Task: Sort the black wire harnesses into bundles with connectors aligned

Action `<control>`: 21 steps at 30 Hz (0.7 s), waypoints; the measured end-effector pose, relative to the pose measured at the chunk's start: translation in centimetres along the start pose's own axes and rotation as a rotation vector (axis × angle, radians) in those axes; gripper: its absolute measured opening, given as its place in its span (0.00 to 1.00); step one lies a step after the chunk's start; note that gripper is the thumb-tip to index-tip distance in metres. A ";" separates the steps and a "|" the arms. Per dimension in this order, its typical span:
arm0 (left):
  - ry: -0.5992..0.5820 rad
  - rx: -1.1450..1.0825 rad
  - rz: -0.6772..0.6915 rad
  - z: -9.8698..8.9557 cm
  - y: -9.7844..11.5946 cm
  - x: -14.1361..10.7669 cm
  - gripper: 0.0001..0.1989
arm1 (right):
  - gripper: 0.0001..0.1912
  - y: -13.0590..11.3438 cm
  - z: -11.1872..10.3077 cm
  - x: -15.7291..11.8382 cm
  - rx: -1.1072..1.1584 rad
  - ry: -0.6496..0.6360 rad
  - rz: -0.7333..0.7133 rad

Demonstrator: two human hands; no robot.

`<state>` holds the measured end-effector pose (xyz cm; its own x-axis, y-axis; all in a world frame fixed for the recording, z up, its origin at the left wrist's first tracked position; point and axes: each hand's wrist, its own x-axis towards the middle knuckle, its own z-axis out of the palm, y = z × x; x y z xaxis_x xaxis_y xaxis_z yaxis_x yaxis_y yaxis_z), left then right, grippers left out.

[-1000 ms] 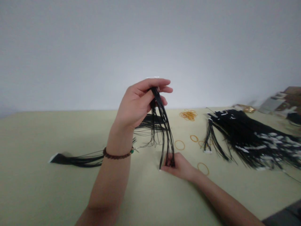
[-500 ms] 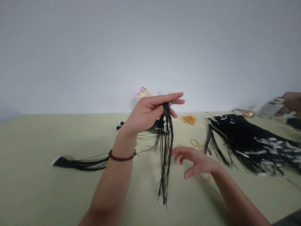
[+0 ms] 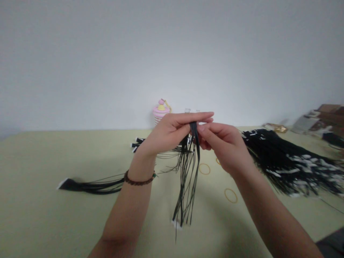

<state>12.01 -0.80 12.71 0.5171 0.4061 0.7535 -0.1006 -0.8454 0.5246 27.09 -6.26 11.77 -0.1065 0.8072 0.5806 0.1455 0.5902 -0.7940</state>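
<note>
A bundle of thin black wires (image 3: 188, 179) hangs from my left hand (image 3: 172, 130), pinched between thumb and fingers, with the index finger stretched out above it. White connectors show at the bundle's lower end, near the table. My right hand (image 3: 224, 143) meets the left at the top of the bundle, its thumb and index finger pressed together beside the wires; what they grip is too small to make out. Yellow rubber bands (image 3: 230, 195) lie on the table below the right hand.
To the right is a large pile of black wires (image 3: 279, 154) with white connectors. Another wire bundle (image 3: 88, 187) lies at the left. A pink and yellow cupcake-shaped object (image 3: 161, 111) stands by the wall. Boxes (image 3: 331, 116) are at the far right.
My right hand has risen from low over the table to the top of the bundle and its fingers have closed. The hanging wires' lower end has swung left.
</note>
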 end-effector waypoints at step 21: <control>0.126 -0.221 -0.076 0.8 1.1 -0.2 0.14 | 0.11 3.9 -3.5 -4.7 -0.059 -0.660 0.224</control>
<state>12.49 -2.09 12.82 0.4218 0.5171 0.7448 -0.2563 -0.7200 0.6450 31.59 -7.72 6.61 -0.6401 0.7518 0.1585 0.2851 0.4240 -0.8596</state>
